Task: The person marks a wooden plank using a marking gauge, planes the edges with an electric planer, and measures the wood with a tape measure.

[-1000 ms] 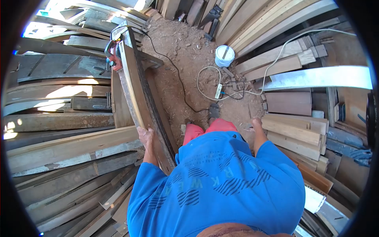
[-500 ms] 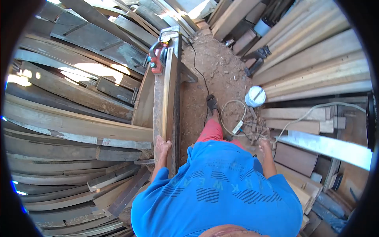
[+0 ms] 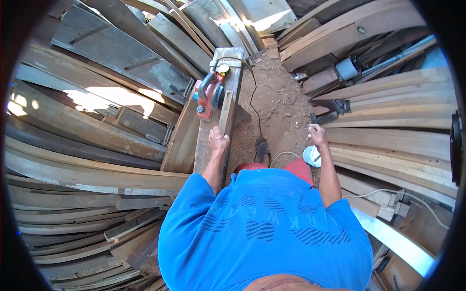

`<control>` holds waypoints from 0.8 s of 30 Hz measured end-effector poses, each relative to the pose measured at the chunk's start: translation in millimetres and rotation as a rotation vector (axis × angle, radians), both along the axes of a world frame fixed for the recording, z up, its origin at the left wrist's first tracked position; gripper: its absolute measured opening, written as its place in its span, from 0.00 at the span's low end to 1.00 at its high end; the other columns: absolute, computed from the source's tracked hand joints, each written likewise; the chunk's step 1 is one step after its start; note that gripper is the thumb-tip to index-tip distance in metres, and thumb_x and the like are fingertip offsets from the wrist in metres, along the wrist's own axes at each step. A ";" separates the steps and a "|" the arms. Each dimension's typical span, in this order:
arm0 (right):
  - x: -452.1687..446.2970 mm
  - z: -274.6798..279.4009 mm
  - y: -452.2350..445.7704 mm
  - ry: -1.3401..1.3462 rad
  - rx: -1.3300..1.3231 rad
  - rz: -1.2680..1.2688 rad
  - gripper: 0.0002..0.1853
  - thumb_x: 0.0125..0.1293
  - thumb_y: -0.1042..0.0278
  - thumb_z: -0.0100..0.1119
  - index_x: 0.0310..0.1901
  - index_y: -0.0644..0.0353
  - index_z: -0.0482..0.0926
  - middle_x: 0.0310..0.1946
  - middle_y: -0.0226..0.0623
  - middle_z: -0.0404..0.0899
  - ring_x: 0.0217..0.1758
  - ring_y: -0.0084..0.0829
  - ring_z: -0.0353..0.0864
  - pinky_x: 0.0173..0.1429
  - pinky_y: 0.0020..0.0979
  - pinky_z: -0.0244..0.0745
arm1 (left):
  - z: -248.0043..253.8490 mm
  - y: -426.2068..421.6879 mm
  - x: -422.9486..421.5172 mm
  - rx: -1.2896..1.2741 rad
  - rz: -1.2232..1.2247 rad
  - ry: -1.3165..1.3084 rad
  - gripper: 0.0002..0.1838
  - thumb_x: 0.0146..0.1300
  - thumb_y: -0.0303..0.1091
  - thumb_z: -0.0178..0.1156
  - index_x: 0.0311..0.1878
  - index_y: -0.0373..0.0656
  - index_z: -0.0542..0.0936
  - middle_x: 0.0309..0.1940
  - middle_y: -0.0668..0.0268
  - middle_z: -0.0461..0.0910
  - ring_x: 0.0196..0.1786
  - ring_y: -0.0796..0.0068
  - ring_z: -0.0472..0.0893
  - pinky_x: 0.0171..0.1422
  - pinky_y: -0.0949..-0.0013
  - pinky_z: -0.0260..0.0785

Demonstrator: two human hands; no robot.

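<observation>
My left hand (image 3: 218,139) is at the near part of a narrow wooden piece (image 3: 227,109) on the long bench (image 3: 203,140), its fingers curled against the wood. The forearm hides part of the bench. A red electric planer (image 3: 208,97) with a black belt cover sits just beyond that hand, left of the wooden piece. My right hand (image 3: 317,134) is raised over the floor at the right, above a white bucket (image 3: 311,156); its fingers are closed, and what they hold is too small to make out.
Stacked planks (image 3: 97,165) line the left side, and long boards (image 3: 388,145) lie along the right. A black cord (image 3: 252,97) runs from the bench across the shavings-covered floor (image 3: 276,92). A pale cable (image 3: 369,192) crosses the lower right.
The view has moved forward along the bench, bringing the planer closer to my left hand. My right hand has risen and moved forward, from beside the pale cable to above the bucket.
</observation>
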State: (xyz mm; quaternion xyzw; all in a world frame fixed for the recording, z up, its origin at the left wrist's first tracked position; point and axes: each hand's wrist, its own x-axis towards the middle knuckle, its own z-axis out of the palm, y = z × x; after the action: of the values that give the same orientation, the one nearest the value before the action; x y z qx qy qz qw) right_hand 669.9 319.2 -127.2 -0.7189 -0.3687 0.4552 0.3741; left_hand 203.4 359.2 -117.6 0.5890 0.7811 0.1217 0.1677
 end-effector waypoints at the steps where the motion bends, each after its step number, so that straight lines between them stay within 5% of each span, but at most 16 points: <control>1: -9.5 8.7 14.6 -0.011 -0.038 0.045 0.16 0.72 0.62 0.61 0.53 0.66 0.83 0.33 0.31 0.82 0.30 0.22 0.79 0.32 0.26 0.74 | 1.1 13.0 6.3 -0.002 0.008 -0.013 0.29 0.53 0.36 0.72 0.57 0.40 0.74 0.51 0.47 0.78 0.55 0.40 0.80 0.58 0.41 0.75; 5: -24.9 9.9 62.7 -0.223 -0.124 0.386 0.18 0.72 0.64 0.60 0.56 0.67 0.83 0.36 0.35 0.84 0.30 0.22 0.80 0.37 0.29 0.78 | -5.0 42.9 20.7 -0.046 0.015 0.006 0.31 0.54 0.36 0.72 0.60 0.40 0.70 0.51 0.49 0.77 0.54 0.41 0.80 0.54 0.40 0.76; 6: -31.5 19.8 76.4 -0.366 -0.104 0.519 0.19 0.71 0.63 0.61 0.57 0.67 0.83 0.40 0.44 0.87 0.38 0.30 0.87 0.45 0.35 0.83 | -5.1 43.4 21.1 -0.036 0.017 0.001 0.30 0.55 0.37 0.72 0.58 0.40 0.70 0.50 0.48 0.77 0.54 0.41 0.81 0.53 0.40 0.77; 9: -66.0 58.5 133.9 -0.443 -0.163 0.690 0.20 0.71 0.58 0.60 0.56 0.63 0.85 0.53 0.53 0.87 0.59 0.46 0.86 0.64 0.43 0.79 | 3.1 46.3 23.4 -0.005 0.025 -0.017 0.27 0.56 0.38 0.72 0.53 0.40 0.70 0.48 0.47 0.79 0.52 0.40 0.82 0.51 0.40 0.77; 14: -151.3 91.9 247.6 -0.619 0.046 1.080 0.24 0.65 0.64 0.63 0.62 0.62 0.78 0.53 0.57 0.83 0.58 0.55 0.82 0.65 0.49 0.77 | 6.9 50.8 19.2 -0.018 0.083 -0.033 0.30 0.54 0.42 0.75 0.53 0.41 0.70 0.43 0.48 0.82 0.46 0.42 0.85 0.50 0.41 0.78; 18: -225.1 65.8 316.8 -0.573 0.464 1.535 0.34 0.62 0.63 0.67 0.69 0.58 0.70 0.63 0.55 0.75 0.63 0.58 0.77 0.66 0.50 0.75 | 27.2 66.0 25.5 -0.177 0.280 -0.023 0.31 0.51 0.44 0.78 0.51 0.42 0.71 0.44 0.49 0.84 0.46 0.43 0.85 0.51 0.43 0.78; 24: -310.1 90.5 355.1 -0.549 0.781 2.142 0.42 0.59 0.58 0.72 0.73 0.58 0.66 0.67 0.50 0.71 0.67 0.53 0.73 0.70 0.50 0.71 | 5.2 72.3 45.7 -0.234 0.455 0.089 0.31 0.46 0.41 0.78 0.51 0.43 0.73 0.47 0.54 0.85 0.54 0.50 0.84 0.57 0.46 0.75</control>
State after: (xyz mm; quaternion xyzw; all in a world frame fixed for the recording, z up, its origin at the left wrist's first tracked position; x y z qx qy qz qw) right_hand 359.8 674.4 -36.8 0.0482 -0.9688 0.2230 -0.0970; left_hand 249.1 431.6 -112.4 0.3794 0.9089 0.0390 0.1685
